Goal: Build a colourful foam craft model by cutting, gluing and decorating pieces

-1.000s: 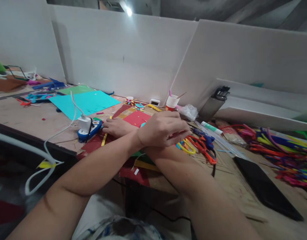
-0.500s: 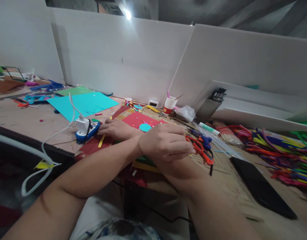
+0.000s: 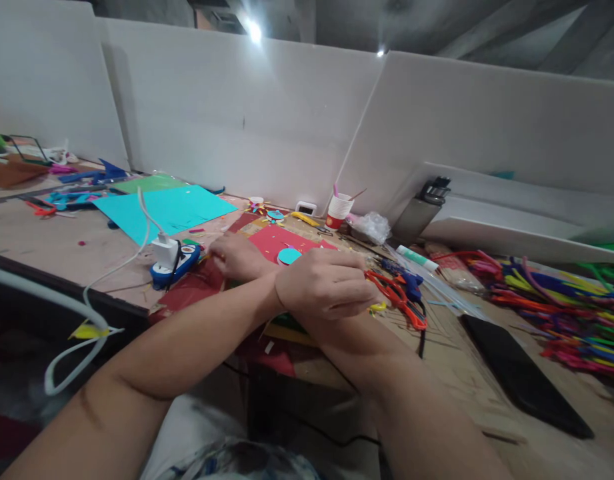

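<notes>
My forearms are crossed, the left one over the right. My left hand point(image 3: 329, 283) is right of centre with its fingers curled together; a small yellow piece point(image 3: 378, 307) shows by its fingertips, and whether it is held is unclear. My right hand point(image 3: 239, 257) reaches out to the left, fingers bent down near the blue and white power strip point(image 3: 174, 267); what they hold is hidden. Between the hands a turquoise disc point(image 3: 289, 256) with a red edge sits on red paper point(image 3: 271, 240). Two small decorated round pieces, one of them turquoise-topped point(image 3: 275, 216), stand behind.
Orange-handled scissors point(image 3: 399, 300) and a black phone point(image 3: 524, 373) lie on the right, with colourful pipe cleaners point(image 3: 567, 313) beyond. Paper cups point(image 3: 339, 210) stand at the back. Turquoise paper point(image 3: 171, 210) lies on the left, near a white cable point(image 3: 145, 233).
My right hand has curled inward and shifted slightly right. The yellow strip under its fingers no longer shows there. A yellow piece now shows by my left fingertips.
</notes>
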Demonstrator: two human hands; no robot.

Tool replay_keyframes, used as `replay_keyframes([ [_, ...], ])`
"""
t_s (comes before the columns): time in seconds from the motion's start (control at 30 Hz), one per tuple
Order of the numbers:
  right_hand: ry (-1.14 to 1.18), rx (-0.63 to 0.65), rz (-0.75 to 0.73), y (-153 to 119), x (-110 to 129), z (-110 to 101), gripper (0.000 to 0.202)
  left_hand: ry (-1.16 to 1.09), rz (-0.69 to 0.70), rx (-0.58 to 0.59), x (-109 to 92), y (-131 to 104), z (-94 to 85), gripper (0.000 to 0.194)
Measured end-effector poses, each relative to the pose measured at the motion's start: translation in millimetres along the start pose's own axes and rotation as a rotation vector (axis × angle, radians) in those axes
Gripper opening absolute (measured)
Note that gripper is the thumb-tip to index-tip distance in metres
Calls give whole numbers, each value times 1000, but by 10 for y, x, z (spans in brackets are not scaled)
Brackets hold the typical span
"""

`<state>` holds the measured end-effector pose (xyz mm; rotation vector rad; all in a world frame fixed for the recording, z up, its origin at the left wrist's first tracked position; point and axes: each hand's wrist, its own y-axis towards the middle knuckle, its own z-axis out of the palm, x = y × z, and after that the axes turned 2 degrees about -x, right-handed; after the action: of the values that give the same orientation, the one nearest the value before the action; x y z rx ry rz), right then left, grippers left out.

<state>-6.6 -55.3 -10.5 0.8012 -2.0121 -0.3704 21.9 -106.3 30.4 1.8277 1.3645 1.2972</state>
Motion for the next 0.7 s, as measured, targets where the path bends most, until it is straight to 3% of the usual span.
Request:
replay_keyframes([
  [0.07,-15,-20,10,159,-116,-107,23,-40,-28,-21,14,-20,2,5],
  [0.2,8,-287,232,290,-434,-618,14,-196,-210,-66,-14,-53,36,6],
  [0.27,41,-404,351,266,-582,-948,14,-306,-447,-107,-55,-65,72,10],
  [0.33,83,-514,441,187,-676,-1267,13,-450,-772,-171,-83,-72,112,18],
  [0.47,177,-689,417,-109,-628,-1719,14,-882,-1377,-357,-3,-84,160,32],
  [0.57,231,-745,262,-391,-444,-1804,15,-1098,-1766,-439,152,-116,153,42],
  [0.7,194,-567,212,-709,-260,-1633,20,-1239,-1934,-503,317,-215,149,50],
])
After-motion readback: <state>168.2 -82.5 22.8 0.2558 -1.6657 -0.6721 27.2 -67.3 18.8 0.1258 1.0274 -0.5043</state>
